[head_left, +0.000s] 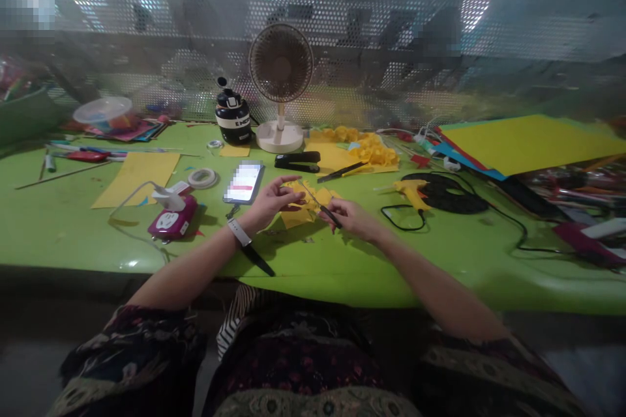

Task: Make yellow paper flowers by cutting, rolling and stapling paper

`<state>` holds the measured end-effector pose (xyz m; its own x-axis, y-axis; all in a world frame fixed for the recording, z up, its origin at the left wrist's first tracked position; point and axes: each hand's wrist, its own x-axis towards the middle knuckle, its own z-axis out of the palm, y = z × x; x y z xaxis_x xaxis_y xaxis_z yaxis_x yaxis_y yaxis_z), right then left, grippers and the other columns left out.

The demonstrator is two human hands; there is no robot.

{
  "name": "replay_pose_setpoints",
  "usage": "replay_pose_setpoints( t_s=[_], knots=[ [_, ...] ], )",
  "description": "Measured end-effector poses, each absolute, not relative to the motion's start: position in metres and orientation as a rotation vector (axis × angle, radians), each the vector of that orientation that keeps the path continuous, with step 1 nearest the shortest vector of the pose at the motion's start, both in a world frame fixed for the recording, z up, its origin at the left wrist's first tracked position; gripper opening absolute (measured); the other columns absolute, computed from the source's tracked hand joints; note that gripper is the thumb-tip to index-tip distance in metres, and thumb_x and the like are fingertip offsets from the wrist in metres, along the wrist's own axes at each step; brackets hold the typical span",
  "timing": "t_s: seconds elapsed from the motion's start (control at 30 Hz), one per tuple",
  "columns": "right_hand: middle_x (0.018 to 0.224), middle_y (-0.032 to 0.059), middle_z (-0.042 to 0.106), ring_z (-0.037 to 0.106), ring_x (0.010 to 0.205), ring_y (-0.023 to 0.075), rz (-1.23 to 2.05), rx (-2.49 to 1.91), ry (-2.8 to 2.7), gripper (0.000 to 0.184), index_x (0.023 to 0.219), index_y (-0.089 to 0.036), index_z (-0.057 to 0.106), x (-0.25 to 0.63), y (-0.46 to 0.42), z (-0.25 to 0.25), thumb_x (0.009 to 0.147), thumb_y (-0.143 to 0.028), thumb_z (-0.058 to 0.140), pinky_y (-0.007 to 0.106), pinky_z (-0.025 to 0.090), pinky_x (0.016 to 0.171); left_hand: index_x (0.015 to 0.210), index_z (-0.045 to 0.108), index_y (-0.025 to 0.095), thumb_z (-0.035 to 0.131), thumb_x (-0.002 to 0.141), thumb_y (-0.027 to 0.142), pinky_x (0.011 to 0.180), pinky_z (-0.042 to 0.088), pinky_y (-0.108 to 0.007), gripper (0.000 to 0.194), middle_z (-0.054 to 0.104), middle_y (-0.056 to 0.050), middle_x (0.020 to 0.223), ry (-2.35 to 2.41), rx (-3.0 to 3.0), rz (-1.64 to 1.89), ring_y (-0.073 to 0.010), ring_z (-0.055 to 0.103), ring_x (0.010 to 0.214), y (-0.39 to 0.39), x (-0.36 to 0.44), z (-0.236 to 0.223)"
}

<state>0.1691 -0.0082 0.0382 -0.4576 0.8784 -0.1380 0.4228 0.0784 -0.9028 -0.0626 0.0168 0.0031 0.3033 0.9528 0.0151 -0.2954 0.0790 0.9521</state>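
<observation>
My right hand point(352, 216) is closed around a slim tool with a black handle point(331, 215) and a thin metal front end, which slants up to the left. Whether it is a knife, scissors or tweezers I cannot make out. My left hand point(278, 202), with a watch on its wrist, pinches a small piece of yellow paper point(295, 194) close to the tool's tip. Beneath both hands lie more yellow paper pieces point(296, 217). Behind them rest a black stapler point(297, 160) and a black-and-yellow cutting tool point(342, 172). A lit phone point(244, 182) lies beyond my left hand.
A yellow glue gun point(413, 193) with a black cable lies right, by a dark round mat point(452, 194). At the back stand a fan point(280, 137) and a bottle point(233, 124). Left are a purple power adapter point(173, 218) and tape roll point(202, 171); coloured sheets point(533, 143) lie right.
</observation>
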Motion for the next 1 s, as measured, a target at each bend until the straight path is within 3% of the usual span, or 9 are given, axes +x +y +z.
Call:
replay_pose_setpoints(
  t_s=[0.53,1.0],
  knots=[
    [0.063,-0.001,0.059,0.057,0.058,0.0135,1.317,-1.328,-1.952,0.055,0.073,-0.019,0.054,0.171,-0.0073,0.0388,0.071,-0.072,0.068,0.029,0.046,0.057,0.119,0.059,0.015,0.079,0.078,0.015,0.068,0.058,-0.026,0.046,0.073,-0.002,0.082,0.811,1.043,1.102,-0.0142,0.073,0.075,0.0154,-0.0609,0.0094],
    [0.058,-0.0004,0.061,0.056,0.053,0.0112,1.323,-1.354,-1.909,0.063,0.069,-0.019,0.053,0.1693,-0.0091,0.0423,0.063,-0.079,0.07,0.026,0.045,0.054,0.115,0.059,0.016,0.076,0.081,0.016,0.07,0.058,-0.028,0.039,0.071,0.001,0.081,0.852,1.03,1.1,-0.0133,0.072,0.073,0.0148,-0.0593,0.0104]
  ],
)
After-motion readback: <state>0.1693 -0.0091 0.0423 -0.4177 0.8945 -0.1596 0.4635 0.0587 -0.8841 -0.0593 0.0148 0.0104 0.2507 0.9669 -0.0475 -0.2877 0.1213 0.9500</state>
